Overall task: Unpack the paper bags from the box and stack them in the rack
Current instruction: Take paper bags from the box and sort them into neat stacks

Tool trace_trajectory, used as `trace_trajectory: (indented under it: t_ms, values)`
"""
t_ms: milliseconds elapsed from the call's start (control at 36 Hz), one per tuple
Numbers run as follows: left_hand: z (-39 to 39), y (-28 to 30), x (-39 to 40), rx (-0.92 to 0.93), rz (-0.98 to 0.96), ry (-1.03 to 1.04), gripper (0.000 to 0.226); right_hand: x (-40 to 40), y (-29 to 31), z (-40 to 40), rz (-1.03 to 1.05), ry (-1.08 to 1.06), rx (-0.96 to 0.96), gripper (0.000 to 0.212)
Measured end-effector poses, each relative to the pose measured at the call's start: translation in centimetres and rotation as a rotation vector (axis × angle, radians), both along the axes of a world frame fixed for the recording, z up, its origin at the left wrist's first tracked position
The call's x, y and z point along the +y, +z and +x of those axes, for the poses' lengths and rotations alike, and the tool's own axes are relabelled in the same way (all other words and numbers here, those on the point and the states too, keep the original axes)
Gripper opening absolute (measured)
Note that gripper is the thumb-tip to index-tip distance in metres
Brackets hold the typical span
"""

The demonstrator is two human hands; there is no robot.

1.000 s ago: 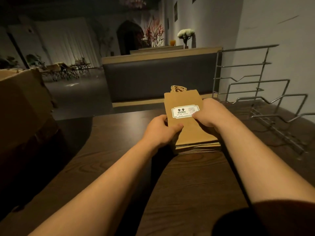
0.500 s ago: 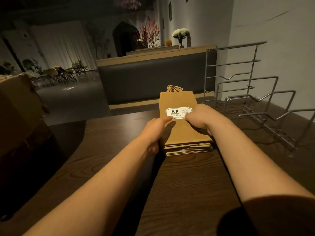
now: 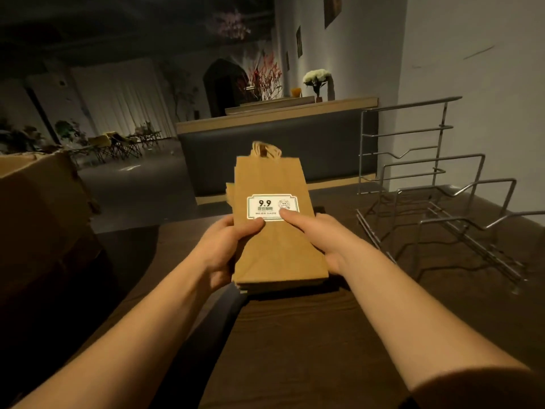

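Observation:
A flat stack of brown paper bags (image 3: pixel 277 255) with a white "9.9" label on top is held above the dark wooden table (image 3: pixel 309 343), its twisted handles pointing away from me. My left hand (image 3: pixel 221 249) grips the stack's left edge, thumb on top near the label. My right hand (image 3: pixel 318 240) grips the right edge, thumb pressing on the label. The wire rack (image 3: pixel 436 202) stands on the table to the right, with no bags in it. The cardboard box (image 3: pixel 41 208) sits at the left.
A dark padded bench back (image 3: pixel 265 154) runs beyond the table's far edge. A white wall (image 3: pixel 477 84) rises right behind the rack. Folding chairs (image 3: pixel 118 146) stand far off at the left.
Both hands have taken hold of the stack's sides and lifted it off the table, tilting its far end upward. The thumbs have come onto the top bag.

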State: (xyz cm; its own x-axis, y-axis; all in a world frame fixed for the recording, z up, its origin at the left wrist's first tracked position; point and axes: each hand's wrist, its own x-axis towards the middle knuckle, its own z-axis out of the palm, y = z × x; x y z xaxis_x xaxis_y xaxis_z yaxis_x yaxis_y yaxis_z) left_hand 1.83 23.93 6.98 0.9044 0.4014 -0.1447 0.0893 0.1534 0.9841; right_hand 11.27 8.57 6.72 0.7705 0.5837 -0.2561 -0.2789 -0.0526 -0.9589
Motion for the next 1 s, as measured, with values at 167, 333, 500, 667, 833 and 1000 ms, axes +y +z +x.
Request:
trace_trajectory:
  t_ms: [167, 333, 500, 667, 833, 1000]
  values:
    - [-4.3, 0.2, 1.6, -0.335, 0.257, 0.100, 0.051, 3.9, -0.1, -3.5, 0.060, -0.124, -0.451, 0.108]
    - [-6.1, -3.7, 3.6, -0.351, 0.273, 0.047, 0.072, 5.4, -4.1, -5.5, -0.029, 0.023, -0.326, 0.066]
    - [-6.1, -4.3, 5.4, -0.338, 0.190, -0.096, 0.063, 5.0, -4.4, -4.7, 0.110, 0.098, -0.368, 0.099]
    - [-5.5, -4.8, 4.3, -0.425, 0.135, 0.044, 0.064, 5.0, -4.5, -5.4, 0.188, 0.064, -0.409, 0.117]
    - [-5.7, -4.8, 4.5, -0.395, 0.152, 0.012, 0.072, 4.7, -4.4, -5.7, 0.215, 0.107, -0.451, 0.072]
    - [-6.3, -4.1, 4.0, -0.438, 0.207, 0.030, 0.061, 4.5, -3.7, -6.9, 0.191, 0.006, -0.565, 0.070]
